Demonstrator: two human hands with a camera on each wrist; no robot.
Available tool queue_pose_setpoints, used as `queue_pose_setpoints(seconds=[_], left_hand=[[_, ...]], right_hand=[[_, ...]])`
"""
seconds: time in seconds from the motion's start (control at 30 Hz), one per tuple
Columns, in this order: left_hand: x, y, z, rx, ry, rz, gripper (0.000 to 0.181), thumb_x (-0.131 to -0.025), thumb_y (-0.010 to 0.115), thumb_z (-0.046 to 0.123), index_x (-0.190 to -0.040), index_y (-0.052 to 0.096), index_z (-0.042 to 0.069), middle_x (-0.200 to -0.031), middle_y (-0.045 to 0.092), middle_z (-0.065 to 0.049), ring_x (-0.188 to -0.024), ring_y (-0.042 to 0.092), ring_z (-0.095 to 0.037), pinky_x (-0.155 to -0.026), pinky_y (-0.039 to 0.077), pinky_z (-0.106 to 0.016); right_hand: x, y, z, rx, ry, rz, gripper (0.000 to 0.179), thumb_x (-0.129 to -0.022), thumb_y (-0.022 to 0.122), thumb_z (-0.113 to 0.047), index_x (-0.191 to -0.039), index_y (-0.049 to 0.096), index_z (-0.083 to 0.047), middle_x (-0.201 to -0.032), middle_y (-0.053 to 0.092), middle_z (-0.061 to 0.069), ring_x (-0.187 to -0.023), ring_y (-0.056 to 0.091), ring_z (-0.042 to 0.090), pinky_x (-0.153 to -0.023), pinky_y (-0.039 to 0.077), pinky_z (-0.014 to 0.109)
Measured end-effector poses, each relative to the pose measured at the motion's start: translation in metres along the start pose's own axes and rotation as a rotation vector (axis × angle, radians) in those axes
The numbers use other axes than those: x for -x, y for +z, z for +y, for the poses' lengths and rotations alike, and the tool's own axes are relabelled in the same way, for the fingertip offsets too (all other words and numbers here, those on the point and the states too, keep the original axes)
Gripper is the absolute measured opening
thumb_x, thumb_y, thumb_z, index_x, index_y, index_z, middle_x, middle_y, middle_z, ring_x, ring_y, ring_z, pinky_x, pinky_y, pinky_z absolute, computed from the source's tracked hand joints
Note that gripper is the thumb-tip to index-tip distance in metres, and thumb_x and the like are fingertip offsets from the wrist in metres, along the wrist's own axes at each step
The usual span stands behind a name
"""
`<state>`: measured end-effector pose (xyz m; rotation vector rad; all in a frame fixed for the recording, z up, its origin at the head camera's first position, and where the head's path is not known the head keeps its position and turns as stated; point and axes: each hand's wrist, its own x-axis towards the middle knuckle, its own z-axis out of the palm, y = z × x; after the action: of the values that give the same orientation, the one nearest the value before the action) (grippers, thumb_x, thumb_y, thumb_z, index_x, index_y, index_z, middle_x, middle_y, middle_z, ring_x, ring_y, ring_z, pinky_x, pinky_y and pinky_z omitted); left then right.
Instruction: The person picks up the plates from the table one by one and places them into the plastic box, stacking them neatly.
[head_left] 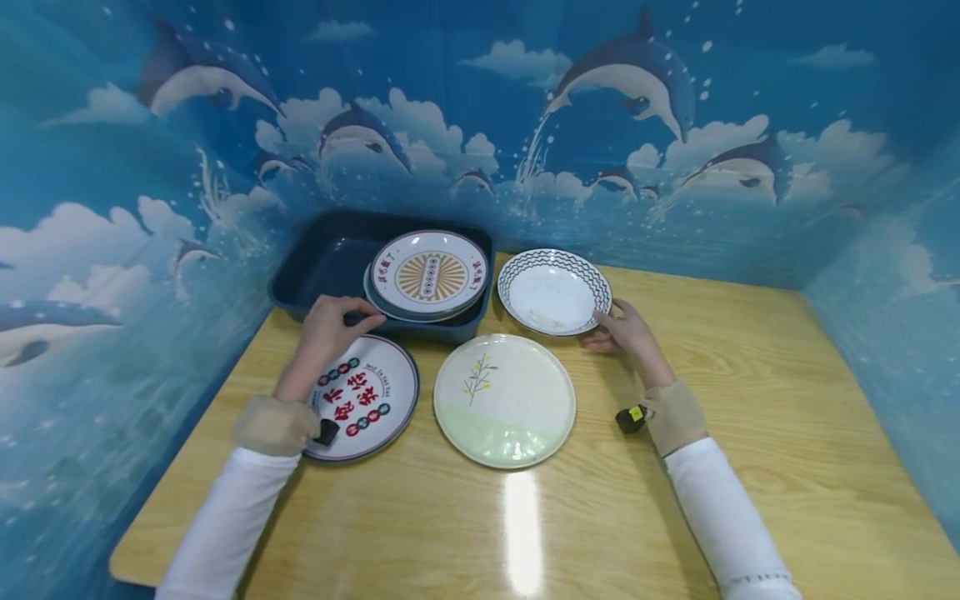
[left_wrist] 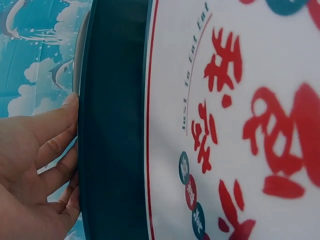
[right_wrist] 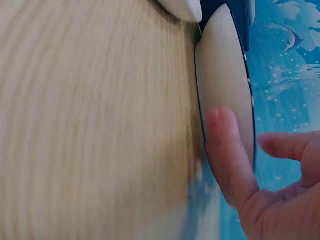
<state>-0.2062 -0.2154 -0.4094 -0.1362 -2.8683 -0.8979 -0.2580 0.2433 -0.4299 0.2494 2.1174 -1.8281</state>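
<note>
My left hand reaches over the near wall of a dark blue bin. Its thumb and index finger pinch at the rim of stacked plates inside; the fingertips are partly hidden behind the bin wall in the left wrist view. On top of that stack lies a white plate with a sunburst design, over a grey-blue plate. My right hand holds the right edge of a white dish with a black wavy rim. In the right wrist view, its fingers touch the dish's outer side and the thumb is by the rim.
A white plate with red characters lies on the table below my left wrist. A pale green plate with a leafy sprig lies in the middle. The wooden table meets a dolphin-print backdrop behind the bin.
</note>
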Motion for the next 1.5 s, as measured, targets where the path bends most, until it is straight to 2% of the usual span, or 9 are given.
queue_pose_setpoints(seconds=[0.1,0.2,0.3,0.4,0.7,0.87,1.03,1.27,1.5], left_hand=[[0.000,0.001,0.000,0.015,0.051,-0.005,0.024,-0.097,0.071,0.028,-0.110,0.076,0.008,-0.108,0.073,-0.012,-0.102,0.053,-0.031,-0.086,0.041,-0.048],[-0.001,0.002,-0.001,0.024,0.099,-0.012,0.020,-0.097,0.071,0.026,-0.110,0.076,0.011,-0.109,0.074,-0.009,-0.099,0.054,-0.029,-0.085,0.040,-0.046],[-0.001,0.001,-0.001,0.035,0.102,-0.016,0.020,-0.097,0.071,0.025,-0.110,0.076,0.011,-0.109,0.073,-0.009,-0.099,0.053,-0.028,-0.084,0.039,-0.045],[-0.001,0.001,-0.001,0.038,0.093,-0.020,0.020,-0.097,0.070,0.025,-0.111,0.076,0.011,-0.110,0.073,-0.009,-0.100,0.053,-0.028,-0.085,0.039,-0.044],[-0.001,0.003,0.002,0.052,0.083,-0.020,0.020,-0.098,0.069,0.025,-0.111,0.075,0.010,-0.111,0.072,-0.010,-0.101,0.052,-0.029,-0.085,0.039,-0.046],[0.000,0.005,0.001,0.055,0.076,-0.020,0.020,-0.098,0.069,0.025,-0.111,0.075,0.010,-0.112,0.072,-0.011,-0.101,0.052,-0.029,-0.085,0.039,-0.045],[0.001,0.006,-0.001,0.054,0.075,-0.020,0.021,-0.098,0.069,0.025,-0.111,0.074,0.009,-0.112,0.072,-0.011,-0.101,0.052,-0.029,-0.085,0.039,-0.046],[0.003,0.006,-0.004,0.057,0.071,-0.008,0.022,-0.099,0.068,0.025,-0.111,0.074,0.008,-0.112,0.071,-0.013,-0.103,0.052,-0.031,-0.089,0.041,-0.050],[0.003,0.006,-0.006,0.058,0.074,0.011,0.022,-0.099,0.068,0.025,-0.112,0.074,0.008,-0.113,0.071,-0.013,-0.104,0.052,-0.031,-0.089,0.042,-0.050]], right_hand=[[-0.002,-0.001,0.002,-0.135,0.051,-0.079,0.067,-0.110,0.039,-0.010,-0.160,-0.004,0.003,-0.105,0.066,0.024,-0.078,0.075,0.018,-0.092,0.057,0.036],[-0.002,0.001,0.003,-0.183,0.083,-0.079,0.062,-0.110,0.035,-0.007,-0.160,0.000,0.004,-0.119,0.058,0.023,-0.079,0.074,0.015,-0.095,0.056,0.032],[-0.001,0.003,0.003,-0.202,0.082,-0.062,0.061,-0.109,0.032,-0.006,-0.160,0.001,0.003,-0.142,0.041,0.035,-0.078,0.072,0.012,-0.095,0.055,0.029],[-0.001,0.006,0.004,-0.220,0.069,-0.040,0.060,-0.107,0.031,-0.003,-0.160,0.002,0.004,-0.154,0.028,0.037,-0.076,0.072,0.011,-0.094,0.055,0.028],[0.001,0.012,0.005,-0.279,0.038,0.026,0.057,-0.105,0.028,0.002,-0.158,0.008,0.009,-0.155,0.029,0.036,-0.076,0.072,0.012,-0.092,0.057,0.029],[0.001,0.015,0.006,-0.339,0.055,0.046,0.060,-0.103,0.028,0.003,-0.158,0.004,0.009,-0.157,0.024,0.035,-0.076,0.072,0.014,-0.092,0.057,0.031],[0.002,0.017,0.007,-0.351,0.069,0.076,0.063,-0.102,0.029,0.004,-0.159,0.001,0.006,-0.160,0.021,0.032,-0.079,0.072,0.016,-0.092,0.057,0.029],[0.007,0.015,0.008,-0.367,0.041,0.086,0.061,-0.101,0.030,0.005,-0.158,0.007,0.009,-0.158,0.023,0.032,-0.078,0.073,0.017,-0.090,0.058,0.030],[0.017,0.008,0.008,-0.389,-0.007,0.077,0.063,-0.101,0.028,0.006,-0.158,0.001,0.008,-0.160,0.018,0.033,-0.079,0.072,0.014,-0.090,0.058,0.030]])
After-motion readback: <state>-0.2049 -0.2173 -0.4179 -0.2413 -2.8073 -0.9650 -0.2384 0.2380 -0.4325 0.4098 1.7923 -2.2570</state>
